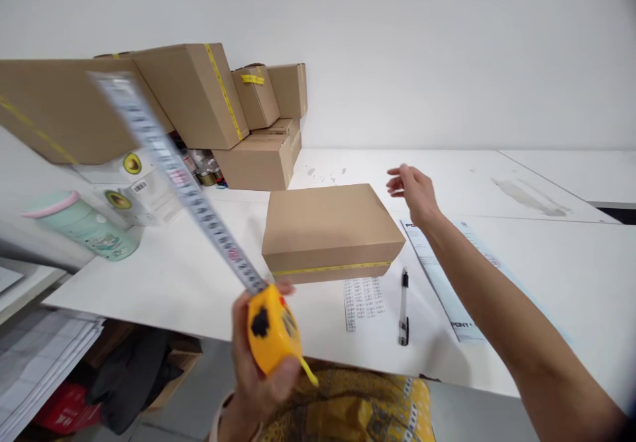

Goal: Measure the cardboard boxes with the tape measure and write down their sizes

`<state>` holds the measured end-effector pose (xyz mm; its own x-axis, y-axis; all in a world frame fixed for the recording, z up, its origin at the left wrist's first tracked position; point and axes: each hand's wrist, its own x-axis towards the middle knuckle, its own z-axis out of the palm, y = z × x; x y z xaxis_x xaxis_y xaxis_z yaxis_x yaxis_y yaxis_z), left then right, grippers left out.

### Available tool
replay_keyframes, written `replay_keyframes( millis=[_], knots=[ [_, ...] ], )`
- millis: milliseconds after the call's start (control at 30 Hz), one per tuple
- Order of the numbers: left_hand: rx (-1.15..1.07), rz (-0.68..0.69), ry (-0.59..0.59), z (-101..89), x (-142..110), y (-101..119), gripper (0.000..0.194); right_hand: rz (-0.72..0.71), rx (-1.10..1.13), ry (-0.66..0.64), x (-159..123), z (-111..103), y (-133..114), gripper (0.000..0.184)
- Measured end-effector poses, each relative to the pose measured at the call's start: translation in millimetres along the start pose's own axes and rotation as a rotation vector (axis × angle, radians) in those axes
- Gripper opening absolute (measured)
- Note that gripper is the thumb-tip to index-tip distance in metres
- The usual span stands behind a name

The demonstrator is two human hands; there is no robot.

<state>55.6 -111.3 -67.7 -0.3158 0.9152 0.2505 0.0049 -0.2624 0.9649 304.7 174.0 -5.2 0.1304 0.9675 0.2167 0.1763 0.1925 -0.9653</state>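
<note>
A yellow tape measure is gripped in my left hand at the table's front edge, its fingers wrapped round the case. The white blade sticks out far, slanting up and to the left in the air, blurred at its tip. On the table in front of me lies a closed cardboard box with yellow tape along its near side. My right hand is held in the air by the box's far right corner, fingers slightly bent and apart, with nothing in it.
Several cardboard boxes are stacked at the back left. A mint-green tumbler stands at the left, near a white avocado-print carton. Right of centre lie a handwritten sheet, a black pen and a pale blue printed folder.
</note>
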Motion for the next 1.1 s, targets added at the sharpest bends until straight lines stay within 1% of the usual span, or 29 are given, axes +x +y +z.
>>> replay_keyframes(
  millis=[33,100,167,233,300,367,433,500,567,600,667,700,733,767,833,900,933,1000,1100],
  knots=[
    [0.076,0.022,0.070,-13.5,8.0,-5.0,0.070,0.016,-0.047,-0.050,-12.2,-13.1,6.5,0.052],
    [0.093,-0.010,0.135,-32.8,24.8,-16.9,0.063,0.009,-0.129,-0.215,-39.0,-33.7,18.6,0.059],
    [-0.010,-0.074,0.150,-40.3,39.7,-27.9,0.063,-0.061,-0.212,-0.358,-63.8,-45.1,25.7,0.066],
    [-0.123,-0.102,0.174,-38.1,52.4,-32.3,0.065,-0.162,-0.306,-0.425,-80.9,-49.0,24.2,0.067],
    [-0.190,-0.058,0.200,-31.2,66.0,-26.6,0.067,-0.233,-0.370,-0.405,-87.3,-49.2,13.6,0.064],
    [-0.223,0.030,0.175,-23.5,83.4,-12.3,0.065,-0.245,-0.398,-0.332,-83.2,-48.9,-3.0,0.059],
    [-0.246,0.121,0.118,-17.1,103.5,5.2,0.061,-0.241,-0.441,-0.236,-71.7,-48.6,-19.9,0.051],
    [-0.258,0.165,0.070,-11.9,119.6,20.5,0.056,-0.271,-0.507,-0.139,-57.1,-46.9,-31.5,0.044],
    [-0.249,0.195,0.061,-6.9,123.0,31.0,0.053,-0.337,-0.515,-0.084,-43.5,-42.5,-35.7,0.040],
    [-0.234,0.212,0.064,-4.0,118.2,34.1,0.053,-0.373,-0.490,-0.083,-37.8,-39.1,-35.5,0.038],
    [-0.193,0.234,0.050,3.8,95.7,36.1,0.058,-0.428,-0.419,-0.122,-29.0,-30.9,-33.0,0.032],
    [-0.176,0.211,0.003,9.2,79.5,34.8,0.064,-0.450,-0.400,-0.145,-25.8,-26.6,-31.5,0.029],
    [-0.178,0.162,-0.073,15.9,61.7,32.1,0.070,-0.475,-0.399,-0.153,-23.2,-22.7,-30.3,0.027],
    [-0.191,0.084,-0.172,23.9,43.5,27.8,0.077,-0.506,-0.419,-0.149,-21.2,-19.3,-29.5,0.026],
    [-0.256,-0.128,-0.368,42.5,10.6,15.4,0.081,-0.585,-0.496,-0.119,-18.9,-14.5,-29.2,0.025],
    [-0.319,-0.309,-0.451,60.7,-13.0,-0.6,0.074,-0.658,-0.581,-0.101,-18.8,-12.5,-30.1,0.027],
    [-0.349,-0.370,-0.474,68.0,-20.9,-8.9,0.071,-0.680,-0.613,-0.104,-19.6,-12.2,-30.7,0.029],
    [-0.397,-0.439,-0.515,77.2,-30.4,-24.3,0.068,-0.710,-0.665,-0.115,-22.4,-12.7,-32.1,0.034],
    [-0.445,-0.482,-0.586,79.5,-35.4,-38.7,0.070,-0.752,-0.764,-0.132,-26.6,-14.1,-33.8,0.044]
  ],
)
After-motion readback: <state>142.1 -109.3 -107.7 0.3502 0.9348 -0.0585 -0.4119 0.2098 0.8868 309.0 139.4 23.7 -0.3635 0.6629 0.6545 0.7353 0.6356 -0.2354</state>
